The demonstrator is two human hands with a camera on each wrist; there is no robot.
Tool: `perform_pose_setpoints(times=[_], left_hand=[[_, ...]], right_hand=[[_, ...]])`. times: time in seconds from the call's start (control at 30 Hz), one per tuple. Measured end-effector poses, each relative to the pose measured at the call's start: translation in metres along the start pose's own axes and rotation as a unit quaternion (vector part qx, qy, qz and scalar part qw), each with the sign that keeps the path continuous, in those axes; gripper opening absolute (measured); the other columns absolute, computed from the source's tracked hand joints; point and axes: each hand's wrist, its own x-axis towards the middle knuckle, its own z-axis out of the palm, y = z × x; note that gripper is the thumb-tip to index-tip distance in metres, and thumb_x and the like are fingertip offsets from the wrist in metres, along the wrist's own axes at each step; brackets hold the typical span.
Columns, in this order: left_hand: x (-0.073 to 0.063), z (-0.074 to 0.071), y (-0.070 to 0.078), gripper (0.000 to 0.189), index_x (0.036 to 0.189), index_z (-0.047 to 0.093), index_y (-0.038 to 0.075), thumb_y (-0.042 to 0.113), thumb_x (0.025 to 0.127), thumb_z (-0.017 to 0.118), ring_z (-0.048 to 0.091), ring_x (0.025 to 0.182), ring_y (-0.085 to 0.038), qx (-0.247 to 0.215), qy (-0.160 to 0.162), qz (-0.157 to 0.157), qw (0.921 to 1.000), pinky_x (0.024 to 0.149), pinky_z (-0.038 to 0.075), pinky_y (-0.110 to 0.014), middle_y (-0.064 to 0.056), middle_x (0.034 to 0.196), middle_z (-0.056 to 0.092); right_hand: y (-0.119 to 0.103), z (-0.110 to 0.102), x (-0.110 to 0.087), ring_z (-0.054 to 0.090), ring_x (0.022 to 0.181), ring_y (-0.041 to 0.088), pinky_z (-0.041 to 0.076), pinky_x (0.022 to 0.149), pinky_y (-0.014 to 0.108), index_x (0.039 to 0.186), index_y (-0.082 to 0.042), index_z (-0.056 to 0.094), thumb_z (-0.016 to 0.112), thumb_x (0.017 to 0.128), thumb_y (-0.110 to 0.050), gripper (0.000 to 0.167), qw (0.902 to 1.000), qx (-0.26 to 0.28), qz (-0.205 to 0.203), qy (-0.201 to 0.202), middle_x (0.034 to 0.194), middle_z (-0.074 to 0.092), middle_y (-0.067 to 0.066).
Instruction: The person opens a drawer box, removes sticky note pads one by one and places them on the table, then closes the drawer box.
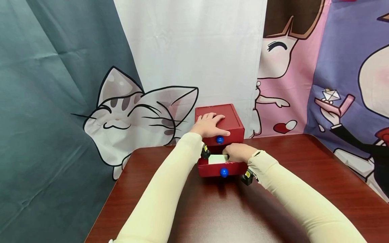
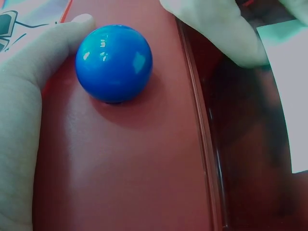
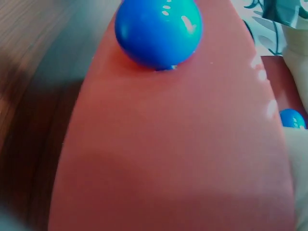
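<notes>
A small red drawer cabinet [image 1: 223, 114] stands on the table, its lower drawer [image 1: 209, 171] pulled out. My left hand [image 1: 209, 125] rests on the cabinet top with fingers spread. Its thumb lies beside the upper drawer's blue knob [image 2: 114, 63], at the front edge. My right hand [image 1: 240, 152] reaches into the lower drawer from the right, fingers bent down at a white, flat-faced thing [image 1: 217, 159]. In the left wrist view, finger and thumb lie on two sides of this white thing [image 2: 293, 96]; the fingertips are partly hidden. The right wrist view shows the lower drawer's blue knob [image 3: 159, 31].
The reddish-brown wooden table [image 1: 209, 212] extends in front and to both sides of the cabinet. Behind it hangs a printed cloth [image 1: 194, 50] with cartoon figures, close to the table's back edge. Both wrists carry small black devices, the right one [image 1: 247, 177] near the drawer's front corner.
</notes>
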Motion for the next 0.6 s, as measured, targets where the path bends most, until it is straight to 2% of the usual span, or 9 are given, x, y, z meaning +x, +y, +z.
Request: perform_pose_setpoints(times=[0.17,0.33,0.43,0.5,0.6], left_hand=[[0.001,0.0,-0.001,0.088,0.157,0.033,0.034,0.077,0.083,0.055,0.023,0.149,-0.027,0.0,0.0,0.001,1.0,0.122,0.012,-0.057,-0.005,0.163,0.028],[0.003,0.0,-0.001,0.088,0.157,0.033,0.034,0.077,0.084,0.055,0.023,0.149,-0.027,0.002,-0.003,0.001,1.0,0.122,0.012,-0.057,-0.005,0.163,0.027],[0.002,0.0,-0.001,0.088,0.158,0.033,0.034,0.077,0.084,0.055,0.022,0.15,-0.027,0.005,-0.004,0.002,1.0,0.122,0.012,-0.057,-0.005,0.163,0.027],[0.002,0.0,-0.001,0.088,0.157,0.033,0.034,0.078,0.084,0.054,0.023,0.149,-0.027,0.005,-0.003,0.002,1.0,0.122,0.012,-0.056,-0.005,0.163,0.028],[0.002,-0.001,-0.002,0.088,0.157,0.034,0.034,0.077,0.083,0.055,0.024,0.149,-0.027,0.001,-0.003,0.003,1.0,0.122,0.012,-0.056,-0.005,0.162,0.029]], right_hand=[[0.006,-0.005,-0.005,0.052,0.069,0.01,0.044,0.069,0.029,0.079,-0.019,0.067,0.073,0.093,-0.027,0.017,0.998,0.054,-0.029,0.016,0.07,0.058,-0.009],[0.009,-0.011,-0.014,0.051,0.069,0.008,0.043,0.069,0.029,0.076,-0.021,0.065,0.072,0.094,-0.026,0.02,0.9935,0.089,-0.062,0.035,0.068,0.056,-0.011],[0.009,-0.014,-0.021,0.05,0.067,0.008,0.043,0.066,0.029,0.073,-0.021,0.061,0.072,0.094,-0.024,0.024,0.9896,0.1,-0.077,0.069,0.065,0.052,-0.011],[0.011,-0.015,-0.027,0.05,0.068,0.008,0.044,0.066,0.029,0.073,-0.022,0.06,0.071,0.094,-0.021,0.024,0.9849,0.106,-0.087,0.105,0.067,0.051,-0.012],[0.015,-0.013,-0.039,0.05,0.07,0.007,0.046,0.066,0.03,0.076,-0.022,0.061,0.071,0.093,-0.019,0.02,0.9706,0.112,-0.12,0.177,0.072,0.051,-0.012]])
